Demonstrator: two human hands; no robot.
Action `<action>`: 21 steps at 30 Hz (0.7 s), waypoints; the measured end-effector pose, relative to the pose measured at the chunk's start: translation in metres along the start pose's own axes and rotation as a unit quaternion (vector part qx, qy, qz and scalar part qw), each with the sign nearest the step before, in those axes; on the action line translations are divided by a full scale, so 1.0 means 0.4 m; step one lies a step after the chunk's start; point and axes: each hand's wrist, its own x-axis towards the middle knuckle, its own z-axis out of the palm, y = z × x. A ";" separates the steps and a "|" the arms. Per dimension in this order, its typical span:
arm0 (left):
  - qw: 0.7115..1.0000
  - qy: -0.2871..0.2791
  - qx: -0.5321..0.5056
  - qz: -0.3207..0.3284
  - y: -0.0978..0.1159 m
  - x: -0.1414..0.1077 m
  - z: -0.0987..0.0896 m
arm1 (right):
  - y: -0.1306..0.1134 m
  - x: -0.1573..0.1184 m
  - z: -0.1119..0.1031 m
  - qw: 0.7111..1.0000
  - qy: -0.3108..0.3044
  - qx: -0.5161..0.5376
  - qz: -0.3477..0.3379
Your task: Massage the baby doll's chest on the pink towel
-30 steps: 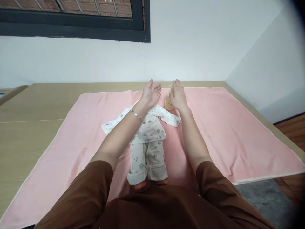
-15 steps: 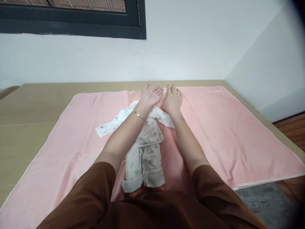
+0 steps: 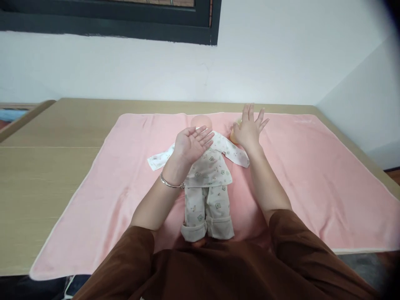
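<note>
A baby doll (image 3: 201, 122) lies on its back on a pink blanket (image 3: 296, 175), dressed in a white printed top (image 3: 208, 171) and matching trousers (image 3: 218, 210) with turned-up cuffs. My left hand (image 3: 193, 143) is held palm up above the doll's chest, fingers stretched out and nothing on the palm. Beyond the doll's sleeve, my right hand (image 3: 250, 127) is spread wide, palm down, over a yellowish rounded object (image 3: 233, 136). The hand hides most of that object, so its kind is unclear, and I cannot tell whether they touch.
The blanket covers much of a wooden table (image 3: 40, 175). A white wall (image 3: 156, 71) with a dark window frame (image 3: 175, 31) rises behind it. At the far left stands a curved wooden edge (image 3: 40, 112) with something blue (image 3: 12, 114) beyond it.
My hands have moved apart: the left has drawn back from the doll's head, and the right has spread its fingers beside the yellowish object. The view has shifted left.
</note>
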 end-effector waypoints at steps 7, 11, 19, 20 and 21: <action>0.993 -0.092 -0.037 -0.069 0.059 -0.136 0.052 | -0.229 -0.187 -0.149 0.958 -0.120 0.094 -0.241; 0.993 -0.112 0.021 -0.018 0.103 -0.223 0.034 | -0.296 -0.340 -0.217 0.913 -0.110 0.128 -0.371; 0.989 -0.145 0.028 -0.002 0.028 -0.297 0.096 | -0.298 -0.443 -0.297 0.859 -0.060 0.157 -0.483; 0.988 -0.152 0.012 0.001 0.004 -0.309 0.112 | -0.294 -0.434 -0.296 0.863 -0.036 0.150 -0.482; 0.989 -0.150 -0.001 0.014 -0.017 -0.322 0.127 | -0.288 -0.421 -0.295 0.866 -0.018 0.144 -0.478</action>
